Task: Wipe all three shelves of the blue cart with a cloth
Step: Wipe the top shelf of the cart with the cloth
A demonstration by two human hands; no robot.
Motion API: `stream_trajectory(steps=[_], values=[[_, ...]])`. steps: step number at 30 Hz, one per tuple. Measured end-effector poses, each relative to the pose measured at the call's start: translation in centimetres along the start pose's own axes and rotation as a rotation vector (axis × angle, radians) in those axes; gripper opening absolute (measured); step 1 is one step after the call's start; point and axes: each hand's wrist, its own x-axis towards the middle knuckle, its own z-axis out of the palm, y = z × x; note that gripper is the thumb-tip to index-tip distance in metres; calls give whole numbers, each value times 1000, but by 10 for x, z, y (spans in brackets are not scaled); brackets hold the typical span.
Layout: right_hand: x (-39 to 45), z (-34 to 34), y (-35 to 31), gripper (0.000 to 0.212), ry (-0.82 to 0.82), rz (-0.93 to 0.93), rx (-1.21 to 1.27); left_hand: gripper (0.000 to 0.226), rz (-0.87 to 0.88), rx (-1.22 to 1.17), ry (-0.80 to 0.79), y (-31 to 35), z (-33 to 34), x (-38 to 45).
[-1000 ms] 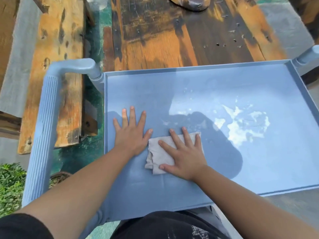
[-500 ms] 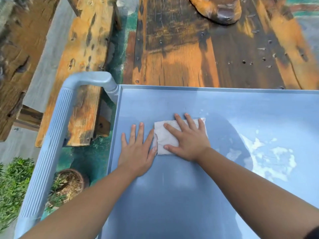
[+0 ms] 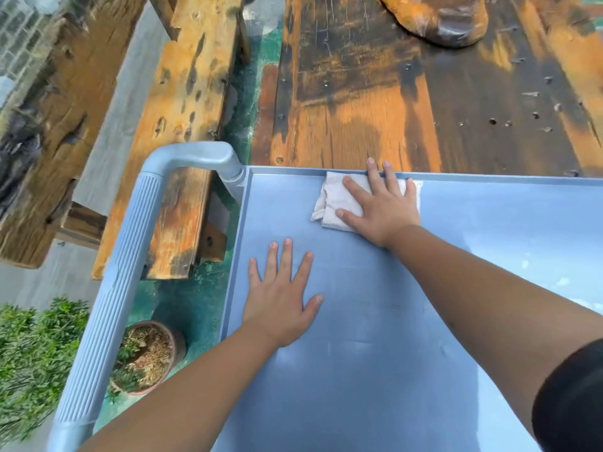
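The blue cart's top shelf fills the lower right of the head view, its ribbed handle running down the left side. A folded white cloth lies against the shelf's far rim near the back left corner. My right hand presses flat on the cloth with straight fingers, fingertips reaching over the rim. My left hand rests flat on the bare shelf nearer to me, fingers spread. White residue marks the shelf at the right edge. The lower shelves are hidden.
A weathered wooden table stands just beyond the cart's far rim, with a brown object on it. A wooden bench lies to the left. A potted plant and green shrubs sit below the handle.
My right hand has slid the cloth away from me, from beside my left hand up to the far rim. My left hand stayed flat on the shelf. The view has shifted left.
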Motion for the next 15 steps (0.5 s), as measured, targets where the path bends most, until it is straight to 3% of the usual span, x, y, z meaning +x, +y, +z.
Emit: stream_trajectory(steps=[7,15], values=[[-29,-1,-9,75,-81,11,-34,76,9,-11,4,0,1,0],[-119,10,-38,76,-102,-20,-30,66,33,-87,19,-3,-3,-1]])
